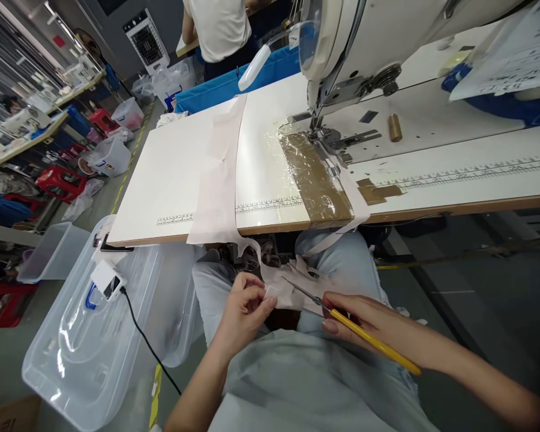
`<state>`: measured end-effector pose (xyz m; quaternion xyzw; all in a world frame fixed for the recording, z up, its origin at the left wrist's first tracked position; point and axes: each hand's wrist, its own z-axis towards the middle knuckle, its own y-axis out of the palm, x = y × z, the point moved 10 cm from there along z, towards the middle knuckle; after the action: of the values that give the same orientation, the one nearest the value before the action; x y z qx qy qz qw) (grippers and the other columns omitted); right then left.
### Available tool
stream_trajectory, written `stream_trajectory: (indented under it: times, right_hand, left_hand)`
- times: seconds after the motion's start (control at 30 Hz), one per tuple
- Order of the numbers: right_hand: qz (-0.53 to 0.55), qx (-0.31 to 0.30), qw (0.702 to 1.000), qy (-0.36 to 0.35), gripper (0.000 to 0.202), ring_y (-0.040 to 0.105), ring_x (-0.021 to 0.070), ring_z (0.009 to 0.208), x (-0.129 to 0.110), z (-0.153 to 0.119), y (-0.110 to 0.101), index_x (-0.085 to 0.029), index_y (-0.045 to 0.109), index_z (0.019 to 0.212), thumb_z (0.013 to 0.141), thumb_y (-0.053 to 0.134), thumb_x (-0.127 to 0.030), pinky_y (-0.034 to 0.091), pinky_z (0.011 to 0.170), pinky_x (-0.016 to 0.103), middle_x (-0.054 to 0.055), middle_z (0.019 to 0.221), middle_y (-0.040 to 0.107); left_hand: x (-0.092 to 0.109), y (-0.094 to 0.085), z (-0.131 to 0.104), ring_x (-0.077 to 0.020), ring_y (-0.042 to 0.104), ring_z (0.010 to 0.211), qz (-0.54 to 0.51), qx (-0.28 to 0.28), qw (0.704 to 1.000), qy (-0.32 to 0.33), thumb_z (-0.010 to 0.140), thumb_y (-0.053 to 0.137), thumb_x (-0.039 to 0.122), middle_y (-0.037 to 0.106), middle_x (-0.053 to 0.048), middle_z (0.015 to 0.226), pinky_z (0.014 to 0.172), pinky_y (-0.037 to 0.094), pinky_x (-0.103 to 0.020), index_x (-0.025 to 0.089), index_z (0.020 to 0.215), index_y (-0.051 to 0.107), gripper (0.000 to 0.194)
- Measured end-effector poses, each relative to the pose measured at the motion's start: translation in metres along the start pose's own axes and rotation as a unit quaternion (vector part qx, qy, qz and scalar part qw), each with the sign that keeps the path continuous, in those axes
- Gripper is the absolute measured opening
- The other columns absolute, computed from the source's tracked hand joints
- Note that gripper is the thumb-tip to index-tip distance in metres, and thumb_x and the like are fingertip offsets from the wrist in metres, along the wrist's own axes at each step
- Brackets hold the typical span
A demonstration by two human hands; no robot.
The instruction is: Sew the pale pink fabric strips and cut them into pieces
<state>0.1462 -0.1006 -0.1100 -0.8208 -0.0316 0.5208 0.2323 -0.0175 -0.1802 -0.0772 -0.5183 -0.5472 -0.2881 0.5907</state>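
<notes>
Over my lap, my left hand (247, 303) pinches the edge of a pale pink fabric piece (281, 291) between thumb and fingertips. My right hand (364, 321) is closed around yellow-handled scissors (369, 339), seen edge-on, their thin metal tips pointing left over the fabric. Whether the blades are apart cannot be made out. From the lap, one fabric strip (354, 198) runs up to the sewing machine (324, 114) near its presser foot. Another pale pink length (220, 174) lies across the white table and hangs over its front edge.
The white sewing table (162, 162) has a printed ruler along its front. A brass-coloured cylinder (394, 128) stands on the machine bed. At left, a lidded clear plastic box (99, 336) carries a white device (108, 279) with a black cable. A person (218, 30) works behind the table.
</notes>
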Motion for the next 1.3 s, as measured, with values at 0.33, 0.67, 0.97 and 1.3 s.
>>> stream_trajectory:
  times: [0.33,0.67,0.97,1.3]
  right_hand:
    - [-0.019,-0.149,0.989,-0.009,0.045,0.036,0.0149,0.065,-0.019,0.027,0.017,-0.022,0.036,0.072,0.087,0.05,-0.062,0.027,0.058,0.027,-0.003,0.07,0.038]
    - [-0.158,-0.091,0.983,-0.005,0.047,0.047,0.0175,0.058,-0.011,0.042,0.008,-0.023,0.037,0.069,0.086,0.05,-0.064,0.028,0.054,0.028,-0.002,0.061,0.047]
    - [-0.209,-0.071,0.975,0.007,0.049,0.053,0.0196,0.055,-0.011,0.046,0.009,-0.023,0.032,0.064,0.087,0.048,-0.064,0.026,0.052,0.028,0.0,0.057,0.05]
    - [-0.277,-0.035,0.96,-0.032,0.044,0.061,0.0242,0.06,-0.024,0.05,0.009,-0.023,0.037,0.069,0.089,0.046,-0.061,0.023,0.052,0.028,0.004,0.065,0.062]
  left_hand:
    - [-0.044,0.024,-0.004,-0.0183,0.068,0.054,-0.265,-0.079,0.938,-0.21,0.068,0.076,0.062,0.07,-0.008,0.06,0.049,0.049,-0.022,0.014,0.077,0.059,0.052]
    - [-0.059,0.024,0.0,-0.0187,0.07,0.054,-0.29,-0.085,0.926,-0.227,0.071,0.077,0.058,0.072,-0.009,0.06,0.048,0.05,-0.02,0.011,0.079,0.062,0.05]
    - [-0.065,0.021,-0.001,-0.0184,0.069,0.053,-0.289,-0.087,0.925,-0.229,0.071,0.077,0.058,0.071,-0.009,0.058,0.049,0.048,-0.02,0.01,0.078,0.064,0.05]
    - [-0.061,0.023,-0.001,-0.019,0.069,0.052,-0.285,-0.093,0.925,-0.232,0.07,0.077,0.058,0.07,-0.009,0.058,0.048,0.048,-0.021,0.011,0.075,0.064,0.049]
